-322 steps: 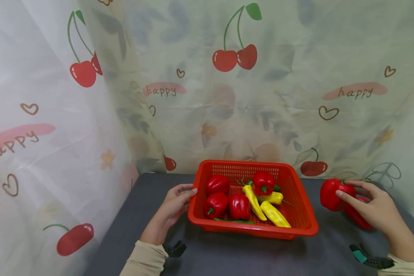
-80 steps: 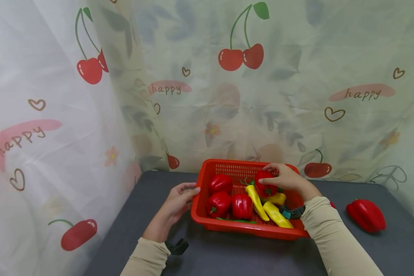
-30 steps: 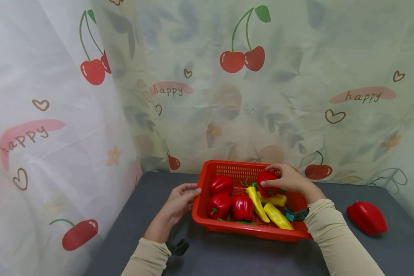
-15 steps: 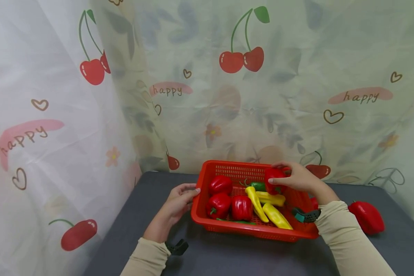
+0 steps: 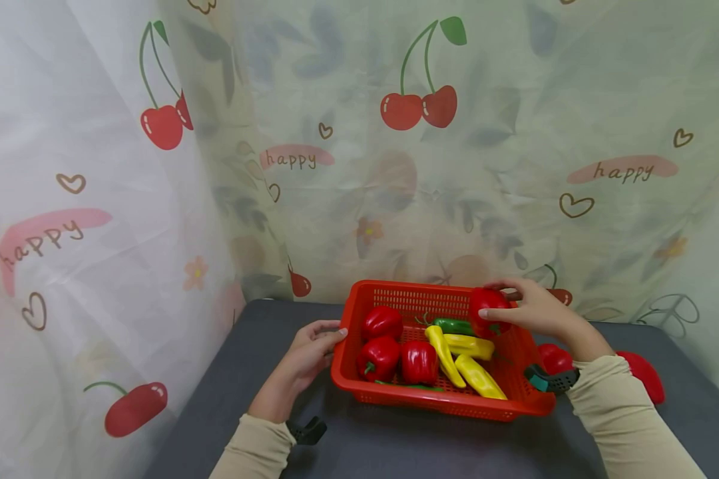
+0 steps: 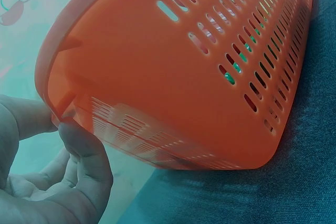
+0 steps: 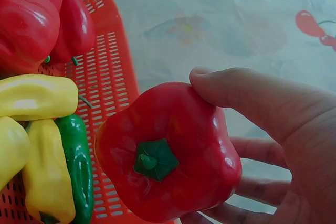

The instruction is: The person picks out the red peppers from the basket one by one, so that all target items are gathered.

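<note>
In the head view, my left hand pinches the left rim of a red-orange plastic basket; the left wrist view shows thumb and finger closed on that rim. My right hand grips a red bell pepper over the basket's back right part. Its green stem faces the camera in the right wrist view. Inside the basket, three red bell peppers sit at the left. Beside them lie three yellow peppers, with a green pepper behind and another thin green one along the front.
Right of the basket, on the dark grey table, a red pepper rests near my right wrist. Another red pepper lies farther right, partly behind the sleeve. A cherry-printed curtain hangs at the back and left.
My right hand has lifted the red bell pepper and carried it right, toward the basket's right side, uncovering the green and yellow peppers. The left hand stays at the rim.
</note>
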A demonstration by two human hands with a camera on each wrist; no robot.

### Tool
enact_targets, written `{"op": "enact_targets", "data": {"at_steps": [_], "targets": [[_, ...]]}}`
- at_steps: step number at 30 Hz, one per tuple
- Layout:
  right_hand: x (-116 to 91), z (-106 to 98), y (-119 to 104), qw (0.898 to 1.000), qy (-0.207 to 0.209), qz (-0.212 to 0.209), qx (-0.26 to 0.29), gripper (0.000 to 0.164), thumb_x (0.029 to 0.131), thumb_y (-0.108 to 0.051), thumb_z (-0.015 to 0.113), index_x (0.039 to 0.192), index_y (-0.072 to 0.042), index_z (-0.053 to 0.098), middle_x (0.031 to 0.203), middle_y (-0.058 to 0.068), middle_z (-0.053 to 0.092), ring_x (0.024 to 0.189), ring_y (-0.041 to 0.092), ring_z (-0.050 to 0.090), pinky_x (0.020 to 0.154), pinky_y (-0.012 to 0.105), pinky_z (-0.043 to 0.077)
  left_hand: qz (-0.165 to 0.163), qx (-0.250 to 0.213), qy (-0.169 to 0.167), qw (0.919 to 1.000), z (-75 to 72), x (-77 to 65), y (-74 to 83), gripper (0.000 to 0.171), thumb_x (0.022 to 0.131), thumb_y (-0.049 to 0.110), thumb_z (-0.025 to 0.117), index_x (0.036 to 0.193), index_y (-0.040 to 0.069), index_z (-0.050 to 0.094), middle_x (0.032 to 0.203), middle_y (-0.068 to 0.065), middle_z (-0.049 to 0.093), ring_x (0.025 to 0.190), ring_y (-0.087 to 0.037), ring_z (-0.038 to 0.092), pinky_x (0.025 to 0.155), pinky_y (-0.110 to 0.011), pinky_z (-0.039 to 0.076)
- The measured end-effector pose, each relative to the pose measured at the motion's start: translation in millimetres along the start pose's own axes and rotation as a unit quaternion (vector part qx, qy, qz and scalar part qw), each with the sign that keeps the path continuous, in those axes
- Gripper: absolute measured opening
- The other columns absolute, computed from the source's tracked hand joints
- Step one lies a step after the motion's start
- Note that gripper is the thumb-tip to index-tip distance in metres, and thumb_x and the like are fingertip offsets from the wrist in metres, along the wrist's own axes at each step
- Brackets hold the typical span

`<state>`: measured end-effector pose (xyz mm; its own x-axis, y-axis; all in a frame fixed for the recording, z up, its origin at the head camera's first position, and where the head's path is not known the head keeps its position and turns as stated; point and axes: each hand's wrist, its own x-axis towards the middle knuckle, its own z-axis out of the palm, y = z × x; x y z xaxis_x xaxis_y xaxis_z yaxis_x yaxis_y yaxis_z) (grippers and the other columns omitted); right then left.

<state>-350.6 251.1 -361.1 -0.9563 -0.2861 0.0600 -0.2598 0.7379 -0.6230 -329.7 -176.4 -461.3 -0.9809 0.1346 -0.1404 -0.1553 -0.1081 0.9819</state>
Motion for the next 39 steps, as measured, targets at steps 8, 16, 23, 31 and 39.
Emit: {"op": "enact_targets", "data": {"at_steps": [8, 16, 23, 31, 39], "targets": [[-10.3, -8.8, -0.3, 1.0, 0.015, -0.017, 0.008, 0.073, 0.094, -0.043, 0.081, 0.149, -0.004, 0.055, 0.146, 0.028, 0.058, 0.126, 0.049, 0.063, 0.086, 0.049, 0.065, 0.0, -0.003, 0.004, 1.0, -1.2, 2.8, -2.7, 0.044, 0.101, 0.022, 0.075, 0.138, 0.003, 0.06, 0.117, -0.015, 0.076, 0.089, -0.018, 0.074, 0.083, -0.034, 0.065], [-20.9, -18.5, 5.8, 0.999, 0.027, -0.033, 0.016, 0.07, 0.095, -0.036, 0.081, 0.149, -0.002, 0.053, 0.142, 0.028, 0.06, 0.12, 0.045, 0.068, 0.084, 0.048, 0.065, 0.002, 0.0, 0.006, 1.0, -0.6, 3.0, -3.2, 0.044, 0.101, 0.022, 0.074, 0.138, 0.003, 0.06, 0.118, -0.016, 0.075, 0.091, -0.018, 0.074, 0.084, -0.035, 0.065], [-30.2, -26.9, 12.2, 0.998, 0.037, -0.038, 0.019, 0.07, 0.095, -0.032, 0.081, 0.151, -0.003, 0.051, 0.14, 0.029, 0.062, 0.122, 0.046, 0.065, 0.083, 0.048, 0.065, 0.001, 0.0, 0.005, 1.0, -0.4, 2.6, -3.0, 0.044, 0.101, 0.022, 0.075, 0.138, 0.003, 0.06, 0.119, -0.016, 0.075, 0.091, -0.018, 0.074, 0.084, -0.036, 0.065], [-38.6, -35.2, 17.8, 0.998, 0.047, -0.027, 0.012, 0.069, 0.098, -0.031, 0.078, 0.153, -0.002, 0.049, 0.146, 0.032, 0.058, 0.129, 0.053, 0.06, 0.084, 0.045, 0.065, 0.0, -0.002, 0.005, 1.0, -0.9, 2.8, -3.0, 0.044, 0.101, 0.022, 0.075, 0.138, 0.004, 0.06, 0.121, -0.017, 0.075, 0.092, -0.018, 0.075, 0.085, -0.036, 0.065], [-43.2, -40.0, 23.2, 0.998, 0.055, -0.015, -0.001, 0.069, 0.099, -0.032, 0.077, 0.154, -0.002, 0.048, 0.142, 0.032, 0.06, 0.124, 0.049, 0.063, 0.076, 0.034, 0.061, 0.0, -0.003, 0.005, 1.0, -0.8, 2.3, -2.8, 0.044, 0.101, 0.021, 0.074, 0.139, 0.004, 0.06, 0.123, -0.017, 0.075, 0.095, -0.019, 0.075, 0.086, -0.036, 0.065]]}}
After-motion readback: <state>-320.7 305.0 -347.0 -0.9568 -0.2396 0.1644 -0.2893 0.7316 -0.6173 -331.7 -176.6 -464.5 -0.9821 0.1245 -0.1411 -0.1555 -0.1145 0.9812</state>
